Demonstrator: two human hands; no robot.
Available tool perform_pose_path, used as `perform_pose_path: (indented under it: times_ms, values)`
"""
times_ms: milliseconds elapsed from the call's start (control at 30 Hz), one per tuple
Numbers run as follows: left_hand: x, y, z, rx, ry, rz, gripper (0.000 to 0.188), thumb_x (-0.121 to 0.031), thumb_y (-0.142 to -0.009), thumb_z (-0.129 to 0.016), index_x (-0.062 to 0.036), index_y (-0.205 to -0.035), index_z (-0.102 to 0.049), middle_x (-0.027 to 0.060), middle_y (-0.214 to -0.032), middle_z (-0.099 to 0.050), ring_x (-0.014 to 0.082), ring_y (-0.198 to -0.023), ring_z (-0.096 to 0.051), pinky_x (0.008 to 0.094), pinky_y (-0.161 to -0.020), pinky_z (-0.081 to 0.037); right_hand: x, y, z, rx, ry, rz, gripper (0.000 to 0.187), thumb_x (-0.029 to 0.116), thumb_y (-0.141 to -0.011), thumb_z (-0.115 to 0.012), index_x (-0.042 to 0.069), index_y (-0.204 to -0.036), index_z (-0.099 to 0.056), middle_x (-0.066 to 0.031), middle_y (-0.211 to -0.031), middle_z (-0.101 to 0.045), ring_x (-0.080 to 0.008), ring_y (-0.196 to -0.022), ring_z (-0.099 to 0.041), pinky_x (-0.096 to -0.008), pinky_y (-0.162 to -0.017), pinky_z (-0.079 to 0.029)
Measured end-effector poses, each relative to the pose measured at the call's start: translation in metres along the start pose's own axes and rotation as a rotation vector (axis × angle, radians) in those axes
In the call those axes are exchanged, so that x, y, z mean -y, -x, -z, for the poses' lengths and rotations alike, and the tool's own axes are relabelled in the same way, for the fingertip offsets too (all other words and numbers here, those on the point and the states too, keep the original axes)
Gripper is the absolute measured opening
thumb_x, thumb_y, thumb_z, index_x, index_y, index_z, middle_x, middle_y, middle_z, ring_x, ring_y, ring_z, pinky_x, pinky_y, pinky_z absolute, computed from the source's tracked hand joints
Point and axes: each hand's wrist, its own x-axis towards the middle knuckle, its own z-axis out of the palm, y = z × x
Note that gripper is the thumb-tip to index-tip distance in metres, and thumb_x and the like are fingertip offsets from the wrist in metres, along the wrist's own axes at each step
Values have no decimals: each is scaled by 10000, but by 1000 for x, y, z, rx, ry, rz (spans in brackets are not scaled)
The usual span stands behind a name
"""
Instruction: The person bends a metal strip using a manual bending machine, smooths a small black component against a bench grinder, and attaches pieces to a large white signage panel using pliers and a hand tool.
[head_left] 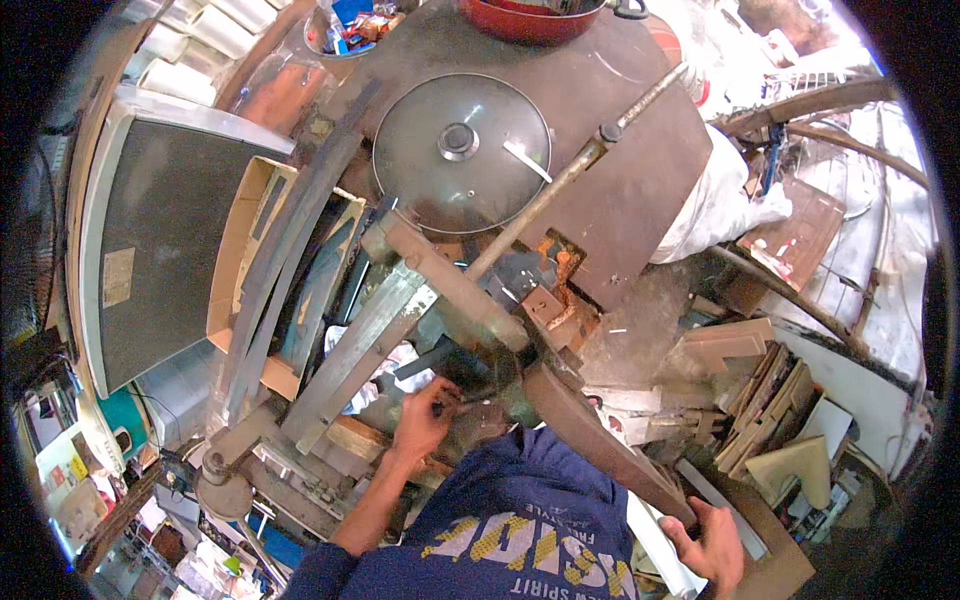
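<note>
Cluttered workshop: left hand (425,412) pinches a small part at the press; right hand (712,540) grips its long lever (600,440), slanting down-right.

Left hand (425,415) fingers hide the small part they pinch

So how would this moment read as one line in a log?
left hand: fingers on a small dark part, at the machine | right hand: gripping long brown lever | glass pot lid: resting on metal plate
</note>
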Motion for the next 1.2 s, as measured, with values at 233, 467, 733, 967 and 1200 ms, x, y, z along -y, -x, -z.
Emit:
perform_pose_path:
  times_ms: [233, 467, 733, 967, 1200]
  values:
    - [-16, 16, 100, 7, 659, 414, 181, -50, -826, -771, -4, -1001, -758, 82, -881, -709, 86, -753, -621, 224, -627, -487, -15, -13, -12, -70, 11, 152, 587, 462, -822, -702, -64, -1076, -644, -284, -818, -652, -484, -771, -595, -487, -763, -489]
    - [-15, -3, 135, -87, 662, 205, 182, -10, -868, -715, 13, -1046, -745, 55, -871, -679, 88, -757, -588, 231, -611, -443, 5, -3, -2, -45, -109, 91, 569, 450, -908, -635, -61, -1159, -634, -288, -949, -684, -366, -880, -688, -435, -770, -508]
    - [1, -32, 133, -261, 401, 68, 193, -41, -876, -714, -7, -1063, -747, 55, -833, -658, 94, -762, -589, 232, -636, -477, -4, 4, -15, -75, -93, 16, 571, 477, -910, -629, -63, -1096, -653, -265, -895, -688, -367, -830, -681, -436, -743, -505]
    - [20, -60, 138, -333, 128, -92, 345, -95, -787, -787, -147, -1126, -754, 87, -1101, -664, 203, -940, -620, 333, -864, -486, 17, 33, -5, -173, 39, 12, 601, 530, -905, -617, -42, -1080, -673, -231, -744, -672, -369, -668, -653, -444, -641, -489]
    - [29, -90, 136, -69, 163, -263, 348, -136, -888, -688, -159, -1236, -694, 146, -1133, -679, 319, -1007, -652, 370, -898, -507, 91, 81, 31, -243, 163, -86, 582, 513, -931, -592, -33, -1124, -657, -274, -721, -629, -439, -639, -601, -491, -594, -443]
